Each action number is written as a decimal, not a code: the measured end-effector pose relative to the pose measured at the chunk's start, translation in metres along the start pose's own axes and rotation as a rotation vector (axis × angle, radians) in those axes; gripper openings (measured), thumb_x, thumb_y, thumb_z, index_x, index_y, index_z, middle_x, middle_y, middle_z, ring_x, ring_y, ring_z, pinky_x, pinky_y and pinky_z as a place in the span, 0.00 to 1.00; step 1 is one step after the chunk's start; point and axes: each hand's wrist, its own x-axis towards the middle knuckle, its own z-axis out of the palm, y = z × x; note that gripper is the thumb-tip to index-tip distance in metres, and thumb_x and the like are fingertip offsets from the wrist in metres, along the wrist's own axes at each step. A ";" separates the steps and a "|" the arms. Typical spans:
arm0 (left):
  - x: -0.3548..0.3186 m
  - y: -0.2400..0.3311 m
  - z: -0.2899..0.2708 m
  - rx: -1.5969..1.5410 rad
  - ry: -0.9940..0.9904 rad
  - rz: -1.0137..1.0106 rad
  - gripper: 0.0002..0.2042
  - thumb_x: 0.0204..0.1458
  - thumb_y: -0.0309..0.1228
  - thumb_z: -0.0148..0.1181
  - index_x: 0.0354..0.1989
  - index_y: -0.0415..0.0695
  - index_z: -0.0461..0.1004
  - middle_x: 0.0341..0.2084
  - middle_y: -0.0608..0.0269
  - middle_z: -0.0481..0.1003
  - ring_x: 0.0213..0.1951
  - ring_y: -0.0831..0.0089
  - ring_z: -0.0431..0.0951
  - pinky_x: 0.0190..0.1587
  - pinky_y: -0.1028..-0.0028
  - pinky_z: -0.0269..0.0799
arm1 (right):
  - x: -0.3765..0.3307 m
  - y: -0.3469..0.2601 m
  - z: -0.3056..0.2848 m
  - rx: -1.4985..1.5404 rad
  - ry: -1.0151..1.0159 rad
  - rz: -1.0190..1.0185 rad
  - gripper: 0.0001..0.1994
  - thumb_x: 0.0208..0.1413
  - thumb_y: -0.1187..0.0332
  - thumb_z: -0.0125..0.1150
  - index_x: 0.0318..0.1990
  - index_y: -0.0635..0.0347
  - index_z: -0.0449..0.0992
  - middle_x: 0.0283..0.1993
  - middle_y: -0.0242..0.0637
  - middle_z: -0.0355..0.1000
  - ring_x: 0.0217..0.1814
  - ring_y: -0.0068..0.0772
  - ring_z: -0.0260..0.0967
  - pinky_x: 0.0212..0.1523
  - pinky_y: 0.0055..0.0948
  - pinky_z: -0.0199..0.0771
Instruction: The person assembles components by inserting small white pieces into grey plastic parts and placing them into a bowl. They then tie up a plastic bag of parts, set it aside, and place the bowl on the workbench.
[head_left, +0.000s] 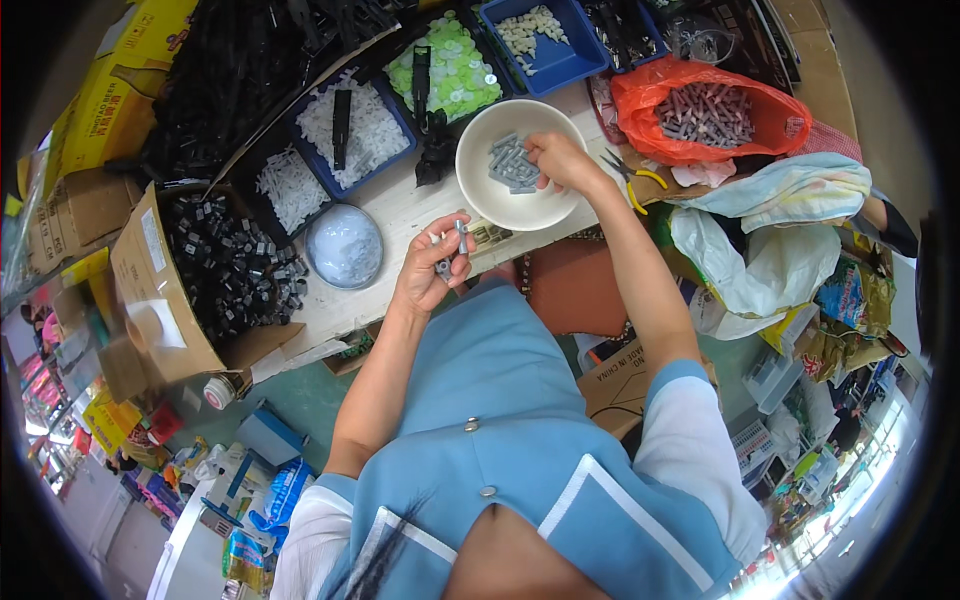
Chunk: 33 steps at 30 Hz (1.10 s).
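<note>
Crowded workbench point(400, 205), bins of small plastic parts along its far side. Left hand point(432, 268) is closed around a few small grey pegs point(461, 237), upright between the fingers; a loose grip could drop them off the edge. Right hand point(560, 160) pinches into the white bowl point(480, 185) of matching grey pieces point(512, 162), short, ridged and piled; a nudge might tip it

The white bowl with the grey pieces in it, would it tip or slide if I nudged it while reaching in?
The white bowl looks wide and low, so it probably won't tip. It sits on a smooth pale table, so a sideways push might slide it. The grey pieces are few and small, adding little weight; the right hand reaching in could shift it.
</note>
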 end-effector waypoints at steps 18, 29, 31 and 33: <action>0.028 0.006 0.014 0.014 -0.004 -0.014 0.11 0.48 0.27 0.52 0.41 0.40 0.66 0.23 0.56 0.70 0.15 0.80 0.63 0.13 0.83 0.56 | -0.035 0.008 0.033 -0.613 0.014 -0.343 0.09 0.42 0.76 0.44 0.28 0.63 0.73 0.35 0.44 0.68 0.36 0.44 0.68 0.35 0.39 0.68; 0.032 0.015 0.010 -0.003 0.015 -0.001 0.11 0.48 0.26 0.51 0.41 0.40 0.65 0.26 0.54 0.70 0.16 0.79 0.63 0.13 0.82 0.57 | -0.039 0.000 0.028 -0.588 -0.147 -0.409 0.11 0.37 0.81 0.45 0.31 0.65 0.70 0.35 0.45 0.67 0.37 0.46 0.66 0.37 0.39 0.66; 0.031 0.017 0.010 -0.007 -0.001 0.000 0.11 0.49 0.25 0.50 0.41 0.42 0.66 0.27 0.56 0.69 0.16 0.80 0.62 0.14 0.82 0.58 | -0.041 0.002 0.020 -0.572 -0.211 -0.400 0.12 0.35 0.83 0.45 0.30 0.66 0.70 0.34 0.46 0.67 0.39 0.46 0.65 0.39 0.38 0.65; 0.031 0.017 0.007 -0.016 -0.007 0.011 0.10 0.48 0.25 0.50 0.41 0.42 0.66 0.27 0.55 0.69 0.16 0.80 0.62 0.14 0.82 0.58 | -0.043 0.006 0.013 -0.564 -0.169 -0.399 0.12 0.34 0.83 0.45 0.30 0.66 0.70 0.34 0.46 0.67 0.40 0.46 0.65 0.40 0.37 0.64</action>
